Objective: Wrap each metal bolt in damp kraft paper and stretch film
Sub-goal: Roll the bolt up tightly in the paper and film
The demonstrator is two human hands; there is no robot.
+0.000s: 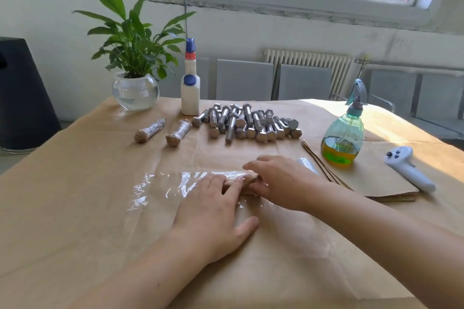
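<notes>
Fingers: left hand (213, 211) lies flat, straight fingers (232, 187) pressing the paper-wrapped bolt (248, 180); right hand (278, 180) curls round its end.
Stretch film (160, 190): spread on the tabletop (75, 208), under the bolt.
Spray bottle (342, 138): yellow-green liquid, right.
Glass bowl (135, 91): water, plant.
White bottle (190, 88): behind loose bolts (248, 123).
Wrapped bolts (163, 130): two, left.

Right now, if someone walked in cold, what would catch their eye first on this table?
Probably the pile of bare metal bolts at the table's middle back, with two wrapped bolts lying left of it. Nearer the camera, the left hand presses flat on a sheet of stretch film while the right hand holds a paper-wrapped bolt at the film's edge. A green spray bottle stands at right.
</notes>
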